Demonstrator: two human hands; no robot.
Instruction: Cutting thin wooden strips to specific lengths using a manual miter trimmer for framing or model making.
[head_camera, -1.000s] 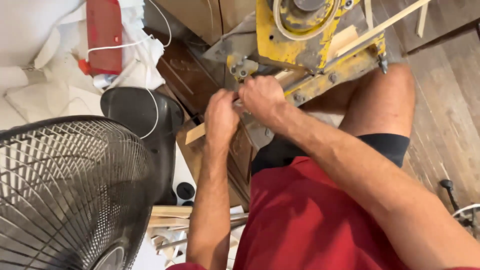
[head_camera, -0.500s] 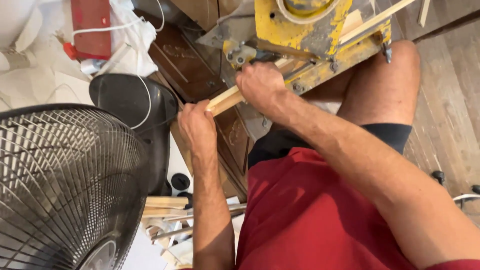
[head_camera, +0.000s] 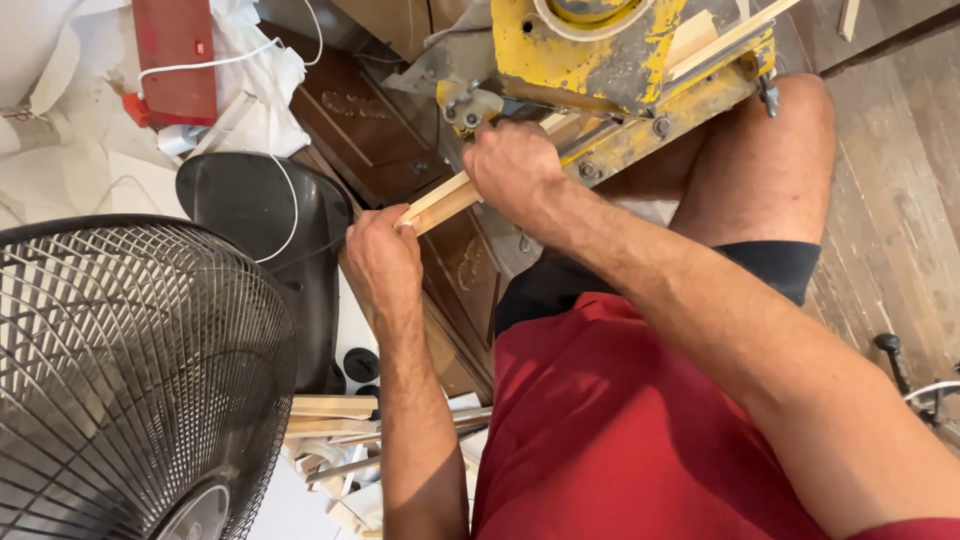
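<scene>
A thin pale wooden strip (head_camera: 440, 203) runs from under a worn yellow machine (head_camera: 620, 70) down to the left. My left hand (head_camera: 382, 262) grips the strip's near end. My right hand (head_camera: 515, 170) is closed over the strip right at the machine's edge, by its bolts. I sit in a red shirt and black shorts, with my bare knee (head_camera: 790, 130) beside the machine.
A black fan with a wire grille (head_camera: 130, 380) fills the lower left. Behind it stands a black rounded case (head_camera: 265, 230) with a white cable. A red box (head_camera: 175, 55) lies on white cloth. Carved dark wood panels (head_camera: 380, 120) lean under the machine. Loose wooden strips (head_camera: 335, 425) lie below.
My left hand has slid down and left along the strip, away from the right hand, drawing more of the strip out from the machine. The right hand stays at the machine.
</scene>
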